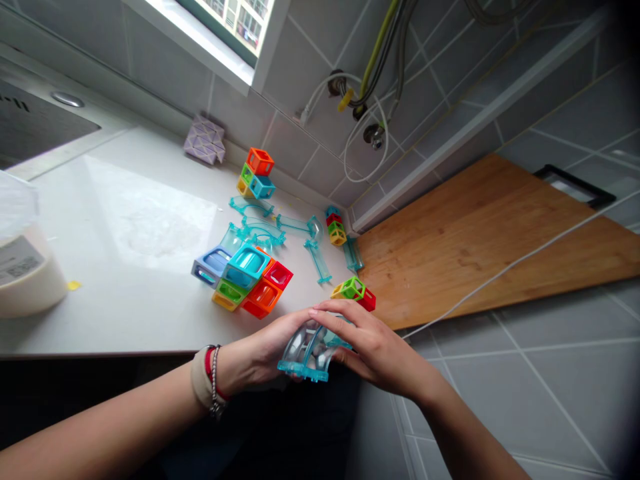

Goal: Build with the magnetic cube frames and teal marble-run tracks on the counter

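Both hands hold a clear teal curved track (306, 359) at the near edge of the white counter (125, 267), just off its lip, centre of view. Left hand (265, 352) grips the track's left side, fingers curled round it, thumb hidden. Right hand (376, 348) covers the top and right side, fingers together and laid flat across the piece, tips meeting the left hand's fingers. Bracelets (214, 381) on the left wrist. Just beyond the hands, slightly right, a small green, yellow and red cube group (356, 291). Further left, a bigger cube cluster (245, 277) in blue, teal, green, orange and red. Behind it, loose teal track pieces (280, 228) lie on the counter, with a short cube stack (335, 227) to their right. Far, by the tiled wall, another cube stack (257, 173) and a purple box (205, 141). White tub (25, 267) at left edge. Wooden board (475, 233) at right, a white cable (505, 270) crossing it.
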{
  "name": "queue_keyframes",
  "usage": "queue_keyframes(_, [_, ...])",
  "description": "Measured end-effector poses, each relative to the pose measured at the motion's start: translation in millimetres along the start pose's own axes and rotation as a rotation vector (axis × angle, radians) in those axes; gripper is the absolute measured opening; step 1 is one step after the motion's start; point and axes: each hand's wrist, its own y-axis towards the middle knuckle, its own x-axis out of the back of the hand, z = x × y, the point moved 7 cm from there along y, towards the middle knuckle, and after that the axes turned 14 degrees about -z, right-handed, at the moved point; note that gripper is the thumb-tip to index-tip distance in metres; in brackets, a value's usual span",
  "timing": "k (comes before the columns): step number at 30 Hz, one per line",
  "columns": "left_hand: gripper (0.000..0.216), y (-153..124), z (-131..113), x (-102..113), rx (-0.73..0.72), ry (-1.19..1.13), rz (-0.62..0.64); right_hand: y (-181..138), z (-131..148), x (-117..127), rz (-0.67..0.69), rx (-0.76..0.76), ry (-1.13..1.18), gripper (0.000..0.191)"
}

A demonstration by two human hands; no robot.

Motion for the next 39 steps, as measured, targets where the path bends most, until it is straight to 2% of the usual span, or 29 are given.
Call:
queue_keyframes(2, [0.039,2,2,0,0.032,-0.047,-0.007,-2,-3,0,-0.025,-0.024,-0.008,0.072])
queue_keyframes(4, [0.041,1,-4,-4,-0.029,-0.051,-0.004,-7,-11,4,-0.106,-0.102,-0.025,0.078])
queue_keyframes(8, [0.039,-9,-33,-8,-0.379,0.122,-0.040,-30,-36,12,-0.339,-0.374,0.060,0.083])
queue_keyframes(10, [0.033,-16,-46,-8,-0.546,0.200,-0.055,-43,-45,7,-0.421,-0.479,0.227,0.073])
queue_keyframes(12, [0.028,-20,-51,-9,-0.621,0.243,-0.037,-53,-52,-4,-0.481,-0.573,0.448,0.061])
queue_keyframes(15, [0.026,-19,-46,-10,-0.601,0.269,0.014,-59,-56,-20,-0.564,-0.691,0.675,0.056])
queue_keyframes(19, [0.026,-19,-41,-11,-0.602,0.301,0.017,-59,-56,-25,-0.659,-0.763,0.731,0.057])
queue_keyframes(27, [0.026,-20,-41,-13,-0.588,0.259,0.029,-60,-55,-25,-0.670,-0.744,0.789,0.057])
queue_keyframes(34, [0.027,-15,-37,-11,-0.531,0.267,0.034,-63,-54,-27,-0.703,-0.752,0.751,0.056])
queue_keyframes(39, [0.026,-16,-39,-11,-0.555,0.297,0.043,-62,-58,-28,-0.697,-0.744,0.736,0.055])
